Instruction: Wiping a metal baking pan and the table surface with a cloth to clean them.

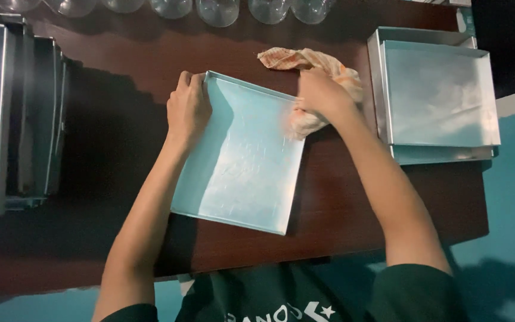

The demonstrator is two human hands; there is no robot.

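A shallow rectangular metal tray (239, 173) lies on the dark wooden table (120, 143) in front of me. My left hand (188, 109) grips its far left corner, fingers curled over the rim. My right hand (320, 95) is closed on a crumpled orange-and-white checked cloth (305, 59) and presses it against the tray's right edge. Part of the cloth trails toward the back of the table.
A stack of similar metal trays (439, 95) sits at the right. More metal trays (13, 119) stand stacked at the left edge. Several clear glasses (219, 11) line the back of the table. The floor (508, 238) is teal.
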